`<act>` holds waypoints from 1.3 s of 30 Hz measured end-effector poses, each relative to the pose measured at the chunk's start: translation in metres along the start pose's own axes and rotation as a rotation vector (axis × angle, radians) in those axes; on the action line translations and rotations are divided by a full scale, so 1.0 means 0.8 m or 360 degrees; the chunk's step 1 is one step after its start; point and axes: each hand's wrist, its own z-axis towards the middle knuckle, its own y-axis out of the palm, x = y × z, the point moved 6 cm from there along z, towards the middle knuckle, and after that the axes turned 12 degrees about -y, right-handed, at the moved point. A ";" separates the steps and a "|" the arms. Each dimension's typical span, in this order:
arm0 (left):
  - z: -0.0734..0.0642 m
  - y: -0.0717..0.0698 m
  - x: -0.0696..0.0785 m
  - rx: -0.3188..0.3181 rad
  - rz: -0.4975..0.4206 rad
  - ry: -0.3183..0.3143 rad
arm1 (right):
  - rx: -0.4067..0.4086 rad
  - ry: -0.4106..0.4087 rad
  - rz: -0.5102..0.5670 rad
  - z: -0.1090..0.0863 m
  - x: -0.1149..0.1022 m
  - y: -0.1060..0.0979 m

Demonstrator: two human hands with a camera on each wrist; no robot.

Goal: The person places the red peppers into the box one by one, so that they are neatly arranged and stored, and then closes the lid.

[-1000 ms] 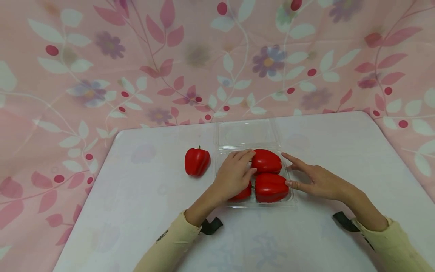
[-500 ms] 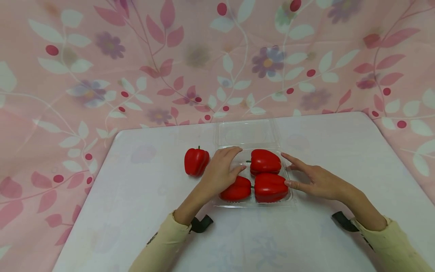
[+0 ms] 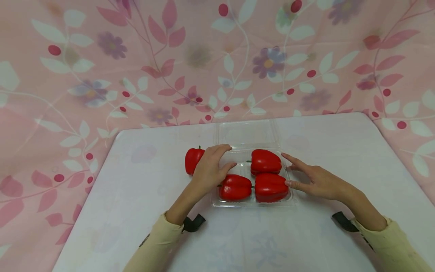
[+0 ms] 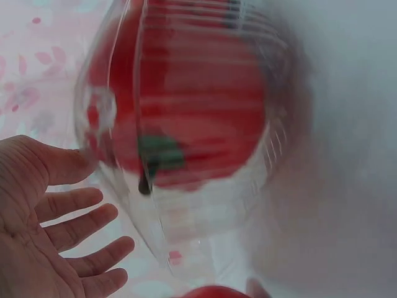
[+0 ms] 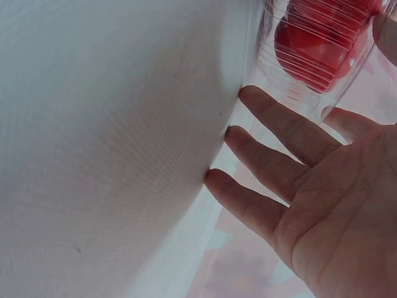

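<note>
Three red bell peppers lie on their sides in a clear plastic clamshell box [image 3: 224, 204]: one at the back right [image 3: 266, 161], a front right pepper [image 3: 272, 187] and a front left pepper [image 3: 235, 187]. My left hand [image 3: 208, 169] hovers over the box's left side, fingers spread and holding nothing. It partly hides another red bell pepper [image 3: 192, 160] on the table to the left. My right hand [image 3: 317, 183] rests at the box's right edge, thumb at the rim by the front right pepper. Its straight fingertips [image 5: 248, 93] touch the tabletop.
The box's hinged lid [image 3: 248, 134] lies folded back behind it. A white cloth covers the table [image 3: 142, 211], and a pink floral curtain [image 3: 197, 68] hangs right behind its far edge. Black straps [image 3: 194, 223] show near both sleeve cuffs.
My left hand has let go of the back right pepper and moved left toward the loose pepper, uncovering the front left one. The right hand has stayed in place.
</note>
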 end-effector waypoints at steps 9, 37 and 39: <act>0.000 -0.018 -0.022 0.0076 -0.0002 -0.0018 | -0.0004 0.0004 0.0004 0.001 0.001 0.001; 0.000 -0.055 -0.083 0.0211 0.0065 -0.0164 | -0.0001 -0.0007 0.0019 0.000 -0.005 -0.003; 0.001 -0.057 -0.087 0.0214 0.0059 -0.0159 | 0.0000 -0.0004 0.0015 -0.001 -0.005 -0.003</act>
